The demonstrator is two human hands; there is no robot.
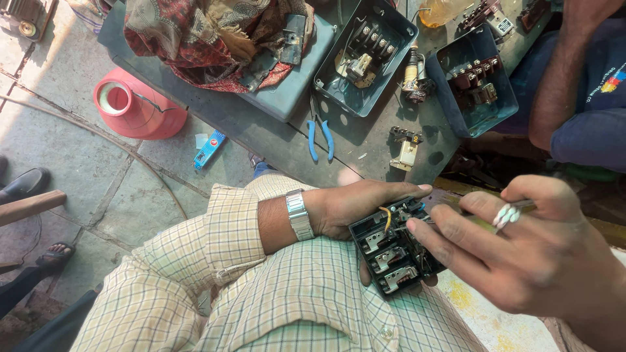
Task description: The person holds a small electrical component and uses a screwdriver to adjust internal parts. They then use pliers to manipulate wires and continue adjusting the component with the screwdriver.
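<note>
Head view, left to right: red plastic cone (pixel 137 107), blue-handled pliers (pixel 320 137) on the dark metal table (pixel 261 133), two open grey-green metal boxes (pixel 365 55) (switch parts inside). Over the checked-shirt lap, the left hand (pixel 355 208) cups a black moulded plastic contactor block (pixel 391 248) with steel terminals and a yellow wire; right hand (pixel 521 251), ringed, presses fingertips on it.

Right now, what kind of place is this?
Probably an outdoor electrical repair stall: open switch boxes and blue-handled pliers lie on a dark workbench, and the left hand holds a black contactor block.
</note>
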